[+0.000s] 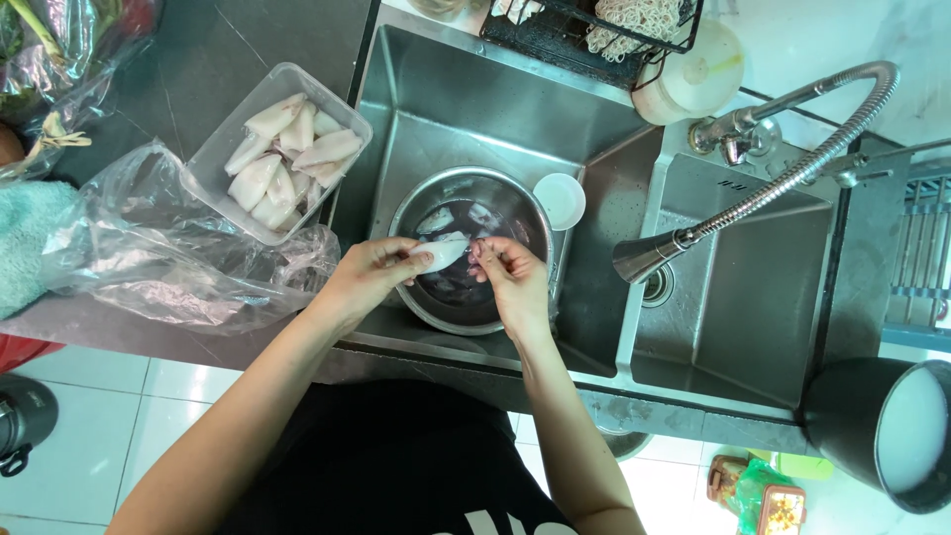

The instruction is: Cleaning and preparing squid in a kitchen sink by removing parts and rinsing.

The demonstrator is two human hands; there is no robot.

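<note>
— What lies on the left of the counter?

— At the far left edge, a teal cloth (28, 243); right of it, a crumpled clear plastic bag (168, 248) spread on the dark counter (228, 50); touching the bag's far side, a clear plastic tray (280, 151) heaped with pale, cleaned squid bodies (287, 157).

— And the person's hands?

— Both reach over the near rim of the left basin of a steel double sink (436, 89); the left hand (369, 272) is curled around a white squid (443, 254), gripping its left end; the right hand (510, 275) pinches the squid's right end between its fingertips; the squid hangs just above a round metal bowl (470, 248) standing in that basin, with dark liquid and pale pieces inside.

— What else sits near the bowl?

— A small white cup (560, 199) just beside the bowl's far right rim; farther off, a black wire rack (594, 30) across the sink's far edge.

— And to the right?

— A flexible spring faucet (773, 178) arches over the right basin, its nozzle pointing left; at the near right corner, a dark round pot (892, 431) with a white inside.
</note>
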